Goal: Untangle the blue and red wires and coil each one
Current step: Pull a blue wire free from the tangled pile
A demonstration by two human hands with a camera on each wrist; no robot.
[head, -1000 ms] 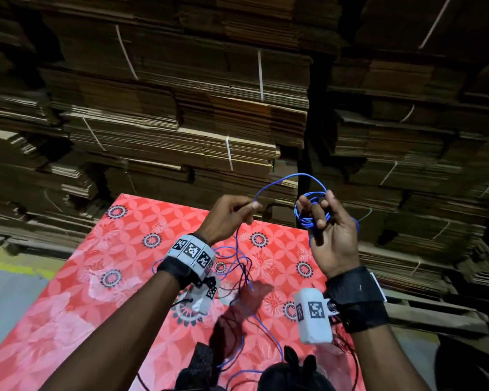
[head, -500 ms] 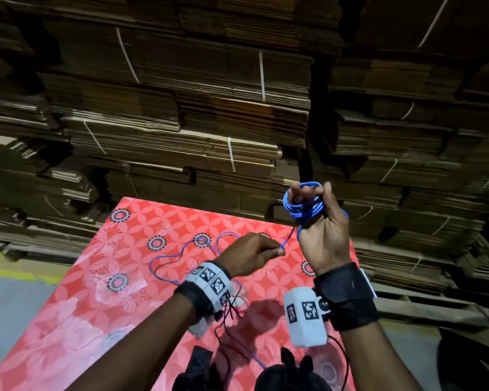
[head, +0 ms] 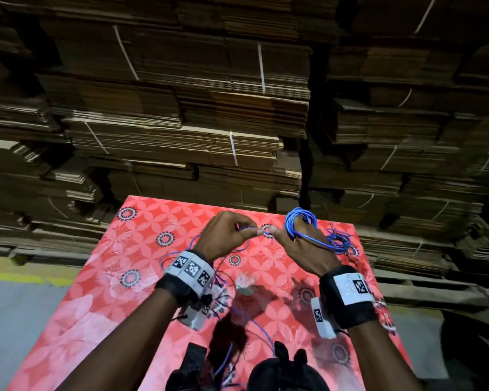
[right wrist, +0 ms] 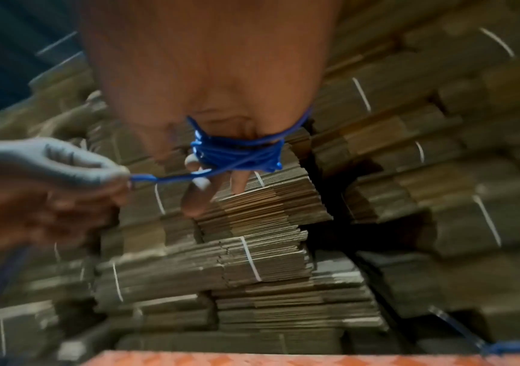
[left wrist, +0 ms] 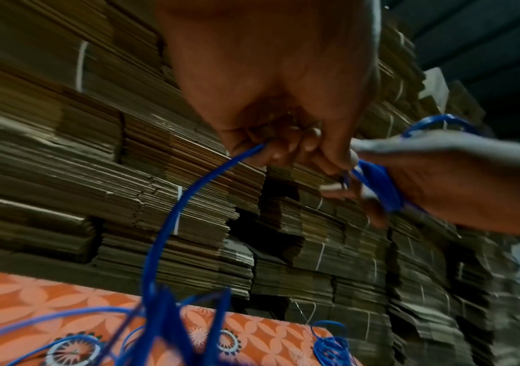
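Observation:
The blue wire [head: 297, 221] is wound in several turns round the fingers of my right hand [head: 295, 241], seen close as a coil [right wrist: 236, 153] in the right wrist view. My left hand [head: 227, 235] pinches the free strand [right wrist: 158, 178] right beside the right thumb. From that pinch the wire [left wrist: 173, 218] hangs down to loose loops on the cloth [head: 181, 251]. A second small blue bundle [head: 338, 241] lies on the cloth behind my right hand. Thin red wire [head: 357, 262] lies near the cloth's right edge.
The red patterned cloth [head: 124, 292] covers a table, with tall stacks of flattened, strapped cardboard [head: 209, 122] just beyond its far edge. Grey floor [head: 12, 320] shows at the left. More blue strands [head: 261, 334] trail toward me across the cloth.
My left hand has slid along the strand to meet the right thumb, so the hands nearly touch. The right hand has turned its back toward me, coil still on its fingers.

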